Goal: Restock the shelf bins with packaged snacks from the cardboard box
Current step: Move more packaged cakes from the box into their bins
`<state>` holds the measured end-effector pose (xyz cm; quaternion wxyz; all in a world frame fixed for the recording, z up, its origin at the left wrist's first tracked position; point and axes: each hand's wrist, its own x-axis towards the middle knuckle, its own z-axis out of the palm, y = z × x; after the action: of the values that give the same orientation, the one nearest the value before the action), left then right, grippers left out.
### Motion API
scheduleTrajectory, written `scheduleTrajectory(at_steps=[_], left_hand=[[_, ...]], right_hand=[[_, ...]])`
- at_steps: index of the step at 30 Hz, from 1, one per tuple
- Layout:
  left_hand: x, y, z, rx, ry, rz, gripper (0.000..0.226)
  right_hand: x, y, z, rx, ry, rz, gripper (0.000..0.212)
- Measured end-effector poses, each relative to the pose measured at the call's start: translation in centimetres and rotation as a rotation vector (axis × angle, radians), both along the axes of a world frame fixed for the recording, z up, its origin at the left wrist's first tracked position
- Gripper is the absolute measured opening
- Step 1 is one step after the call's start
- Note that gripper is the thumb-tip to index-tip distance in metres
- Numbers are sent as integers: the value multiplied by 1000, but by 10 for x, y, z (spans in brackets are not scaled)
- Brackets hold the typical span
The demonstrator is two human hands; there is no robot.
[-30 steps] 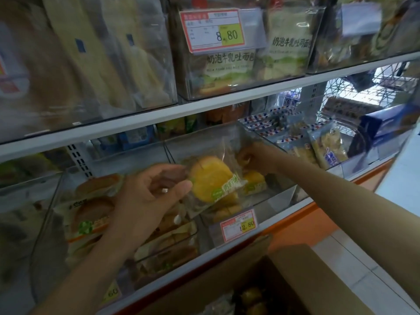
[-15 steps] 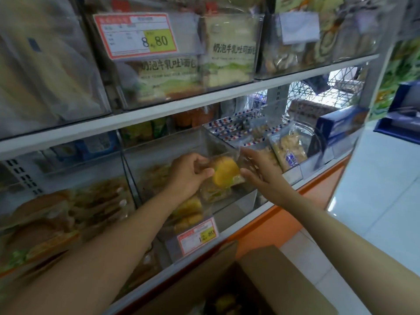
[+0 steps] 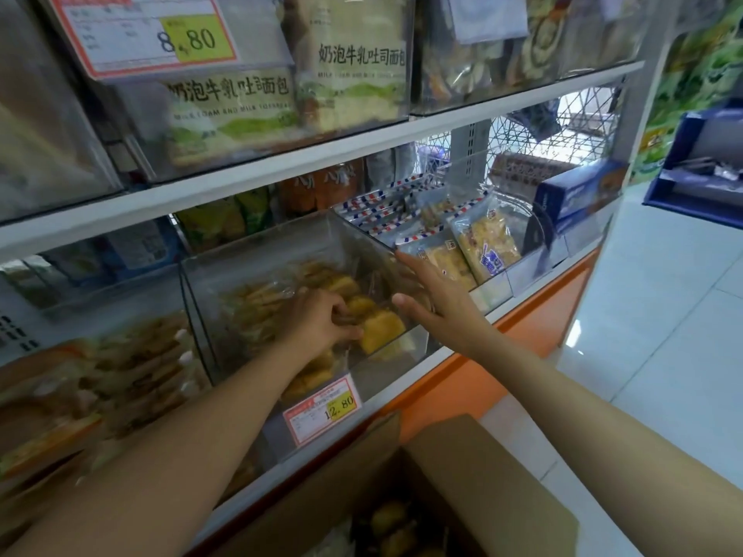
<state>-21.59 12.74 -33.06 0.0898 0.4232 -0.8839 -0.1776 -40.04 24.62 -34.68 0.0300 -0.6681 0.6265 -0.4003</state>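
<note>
The left hand [image 3: 317, 321] reaches into the clear bin [image 3: 249, 271] on the lower shelf [image 3: 462, 349], its fingers curled over a yellow snack pack [image 3: 382, 329]. The pack lies near the bin's front right corner, jutting out past the fingertips. The right hand [image 3: 436, 301] is at the bin's right wall with its fingers straight; I cannot tell if it is touching. The cardboard box [image 3: 482, 472] stands open below the shelf's front edge.

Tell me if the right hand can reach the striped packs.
Probably yes: the right hand is open, fingertips beside the striped packs in their open-topped bin, nothing between; the left hand grips a snack.
</note>
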Motion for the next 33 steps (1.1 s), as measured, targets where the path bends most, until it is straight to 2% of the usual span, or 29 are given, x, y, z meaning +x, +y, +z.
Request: scheduleTrajectory(at_steps=[4, 6, 8, 10, 12, 14, 17, 19, 21, 23, 25, 28, 31, 33], left_hand=[[11, 15, 16, -63, 31, -3, 41], [26, 39, 23, -161, 198, -9, 33], [51, 75, 25, -290, 354, -106, 24], [84, 109, 13, -428, 376, -233, 22], [119, 139, -15, -524, 340, -343, 20], [155, 160, -51, -533, 291, -418, 23], [196, 174, -106, -525, -20, -428, 51], [218, 176, -133, -494, -266, -354, 54], [229, 172, -149, -457, -358, -257, 68], [236, 169, -160, -448, -367, -213, 70], [238, 167, -165, -478, -339, -212, 68], [237, 169, -164, -443, -352, -180, 83], [237, 174, -166, -447, -320, -161, 78], [235, 178, -169, -416, -259, -171, 70]], right_hand=[[3, 9, 9, 51, -71, 40, 62], [8, 20, 9, -64, -42, 33, 55], [20, 39, 2, -243, -28, 11, 48], [38, 61, -14, -323, -48, 42, 36], [58, 84, -42, -219, -81, 155, 23], [78, 103, -75, 34, -66, 252, 17], [101, 120, -130, 484, 71, 295, 22], [112, 123, -163, 738, 139, 306, 31], [116, 124, -189, 931, 247, 300, 38], [120, 124, -209, 996, 377, 279, 43], [122, 123, -221, 975, 473, 256, 44], [125, 120, -230, 957, 643, 235, 43], [123, 121, -223, 969, 571, 235, 42], [122, 121, -206, 896, 501, 206, 39]])
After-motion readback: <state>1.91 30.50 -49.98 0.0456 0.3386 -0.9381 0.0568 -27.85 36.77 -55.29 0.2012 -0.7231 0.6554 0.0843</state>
